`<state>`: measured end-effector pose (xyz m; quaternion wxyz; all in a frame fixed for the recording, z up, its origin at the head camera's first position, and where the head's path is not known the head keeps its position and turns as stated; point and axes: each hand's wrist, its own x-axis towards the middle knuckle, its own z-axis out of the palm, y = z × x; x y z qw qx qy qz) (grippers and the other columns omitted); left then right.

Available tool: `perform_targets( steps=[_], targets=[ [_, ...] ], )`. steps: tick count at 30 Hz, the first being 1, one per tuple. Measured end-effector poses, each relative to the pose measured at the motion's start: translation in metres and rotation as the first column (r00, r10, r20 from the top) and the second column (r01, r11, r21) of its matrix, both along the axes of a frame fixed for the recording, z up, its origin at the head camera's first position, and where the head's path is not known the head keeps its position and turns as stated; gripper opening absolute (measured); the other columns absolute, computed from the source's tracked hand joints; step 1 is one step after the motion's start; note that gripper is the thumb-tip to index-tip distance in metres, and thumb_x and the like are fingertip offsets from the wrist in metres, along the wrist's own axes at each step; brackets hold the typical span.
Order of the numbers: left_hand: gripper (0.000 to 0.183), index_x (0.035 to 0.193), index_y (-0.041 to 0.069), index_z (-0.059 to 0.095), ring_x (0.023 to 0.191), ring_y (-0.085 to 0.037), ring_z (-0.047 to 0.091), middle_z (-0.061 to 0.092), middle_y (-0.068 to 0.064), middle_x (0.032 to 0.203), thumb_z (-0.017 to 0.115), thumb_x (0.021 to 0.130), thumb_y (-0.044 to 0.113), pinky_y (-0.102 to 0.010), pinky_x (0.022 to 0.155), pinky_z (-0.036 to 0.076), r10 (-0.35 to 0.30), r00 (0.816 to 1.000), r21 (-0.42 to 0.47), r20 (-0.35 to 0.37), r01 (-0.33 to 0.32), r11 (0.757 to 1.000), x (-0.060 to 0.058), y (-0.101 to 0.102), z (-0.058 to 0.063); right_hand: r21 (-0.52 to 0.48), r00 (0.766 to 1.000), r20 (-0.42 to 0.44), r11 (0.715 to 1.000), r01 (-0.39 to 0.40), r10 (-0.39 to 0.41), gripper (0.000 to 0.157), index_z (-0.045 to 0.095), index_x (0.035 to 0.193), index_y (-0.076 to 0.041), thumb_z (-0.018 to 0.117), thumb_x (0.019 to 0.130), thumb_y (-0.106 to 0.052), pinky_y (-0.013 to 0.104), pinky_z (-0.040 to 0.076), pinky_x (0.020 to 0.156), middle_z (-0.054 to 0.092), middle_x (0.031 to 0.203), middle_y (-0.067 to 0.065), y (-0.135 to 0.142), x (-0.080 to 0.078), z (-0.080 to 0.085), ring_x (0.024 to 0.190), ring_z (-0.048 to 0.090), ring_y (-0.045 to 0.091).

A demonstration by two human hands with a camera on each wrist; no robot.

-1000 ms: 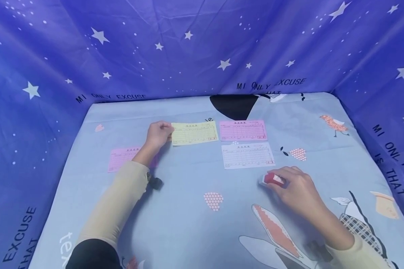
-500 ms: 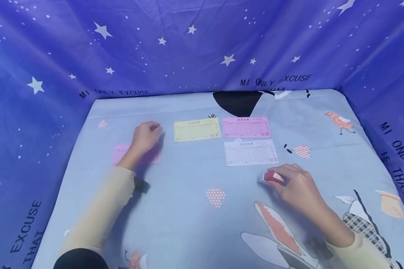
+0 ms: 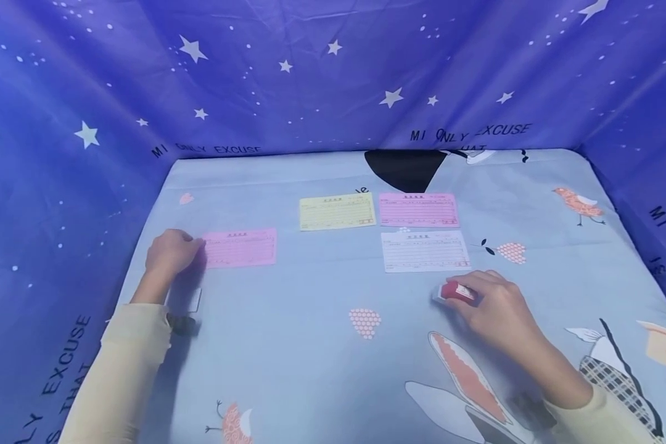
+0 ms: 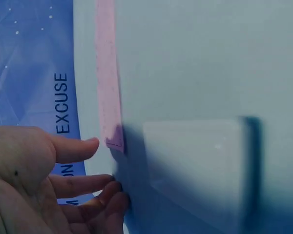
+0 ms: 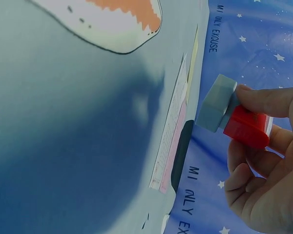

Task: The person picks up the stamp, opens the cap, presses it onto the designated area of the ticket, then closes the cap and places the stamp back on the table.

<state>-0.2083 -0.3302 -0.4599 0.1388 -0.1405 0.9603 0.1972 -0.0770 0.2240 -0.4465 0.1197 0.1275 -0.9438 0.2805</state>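
Note:
My left hand (image 3: 172,253) is at the left edge of a pink form slip (image 3: 241,248). In the left wrist view, thumb and fingers are apart beside the slip's near end, with nothing pinched between them. My right hand (image 3: 494,308) holds a red self-inking stamp (image 5: 247,127) with a grey end (image 5: 216,103), between thumb and fingers. The stamp is just in front of a white form slip (image 3: 425,251). Behind that slip lies another pink slip (image 3: 419,210), with a yellow slip (image 3: 337,211) to its left.
A pale, flat rectangular thing (image 4: 195,165) lies near my left wrist, partly hidden by it in the head view. The table has a light blue printed cloth (image 3: 305,333). Blue star-patterned curtains (image 3: 288,105) enclose the back and sides.
My left hand has let go of the yellow slip and moved left and nearer to the left pink slip's edge. The right hand keeps holding the stamp in nearly the same place.

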Motion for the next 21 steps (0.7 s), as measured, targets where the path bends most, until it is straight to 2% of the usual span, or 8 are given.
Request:
perform_targets(
  steps=[4, 8, 14, 19, 21],
  targets=[
    [0.055, 0.118, -0.01, 0.064, 0.091, -0.042, 0.065, 0.066, -0.03, 0.111, 0.06, 0.097, 0.04, -0.048, 0.069, 0.05, -0.003, 1.0, 0.005, -0.011, 0.003, 1.0, -0.001, 0.006, -0.006, -0.008, 1.0, 0.01, 1.0, 0.002, -0.002, 0.031, 0.077, 0.086, -0.024, 0.091, 0.066, -0.005, 0.017, 0.042, 0.068, 0.074, 0.09, -0.005, 0.0, 0.001, 0.0, 0.08, 0.058, 0.012],
    [0.05, 0.116, -0.008, 0.065, 0.09, -0.04, 0.064, 0.067, -0.027, 0.11, 0.061, 0.097, 0.038, -0.048, 0.071, 0.05, 0.013, 0.999, 0.008, -0.03, -0.013, 1.0, -0.003, 0.017, -0.011, -0.026, 1.0, 0.001, 1.0, -0.006, 0.006, 0.031, 0.078, 0.088, -0.022, 0.092, 0.066, -0.004, 0.017, 0.042, 0.067, 0.073, 0.087, -0.007, -0.001, 0.001, -0.002, 0.079, 0.057, 0.01],
    [0.038, 0.113, -0.006, 0.064, 0.091, -0.039, 0.061, 0.066, -0.026, 0.108, 0.064, 0.096, 0.028, -0.049, 0.075, 0.048, 0.09, 0.994, 0.04, -0.056, -0.088, 0.995, -0.004, 0.02, -0.013, -0.028, 1.0, -0.014, 1.0, -0.014, 0.013, 0.03, 0.078, 0.088, -0.021, 0.092, 0.066, -0.005, 0.017, 0.041, 0.066, 0.072, 0.085, -0.009, -0.001, -0.001, -0.005, 0.077, 0.055, 0.009],
    [0.028, 0.104, -0.004, 0.063, 0.089, -0.037, 0.059, 0.065, -0.022, 0.101, 0.067, 0.094, 0.022, -0.043, 0.072, 0.048, 0.155, 0.983, 0.103, -0.101, -0.145, 0.984, -0.001, 0.022, -0.012, -0.018, 1.0, -0.009, 1.0, -0.011, 0.011, 0.031, 0.078, 0.088, -0.02, 0.092, 0.065, -0.005, 0.016, 0.042, 0.066, 0.073, 0.086, -0.007, 0.0, -0.003, -0.005, 0.079, 0.056, 0.01],
    [0.025, 0.1, -0.002, 0.064, 0.088, -0.035, 0.059, 0.066, -0.021, 0.099, 0.068, 0.092, 0.021, -0.04, 0.07, 0.047, 0.164, 0.979, 0.124, -0.124, -0.149, 0.981, -0.001, 0.023, -0.014, -0.018, 1.0, 0.002, 1.0, -0.009, 0.009, 0.032, 0.078, 0.089, -0.021, 0.092, 0.066, -0.004, 0.016, 0.042, 0.067, 0.073, 0.088, -0.006, 0.002, -0.002, -0.005, 0.08, 0.057, 0.011]
  ],
)
